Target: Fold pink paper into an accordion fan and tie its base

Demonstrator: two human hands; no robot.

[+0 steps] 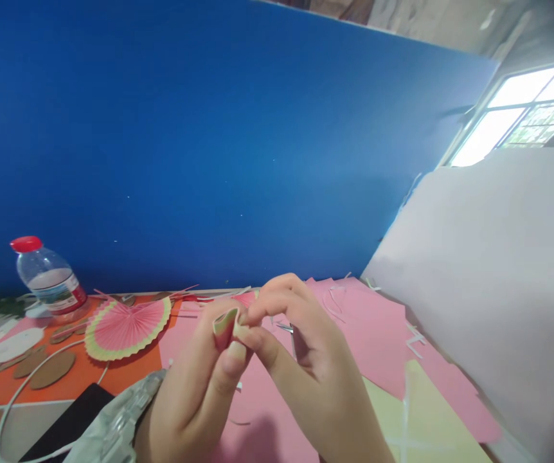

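Left hand (pixel 204 373) and right hand (pixel 303 357), brought together, both pinch the folded paper (pixel 224 329); I would align its edges first, then press evenly.

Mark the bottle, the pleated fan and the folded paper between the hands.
Bottle (pixel 58 289): head view, on its label.
Pleated fan (pixel 127 326): head view, on the pink pleats.
Folded paper (pixel 224 330): head view, on its exposed part.

A: Count?
B: One left hand (pixel 200 386), one right hand (pixel 313 354), so two
A: Next?
B: One folded paper (pixel 224 329), one bottle (pixel 58 286), one fan (pixel 127 326) in full view
A: Discs (pixel 53 370)?
B: Several, overlapping, can't get exact
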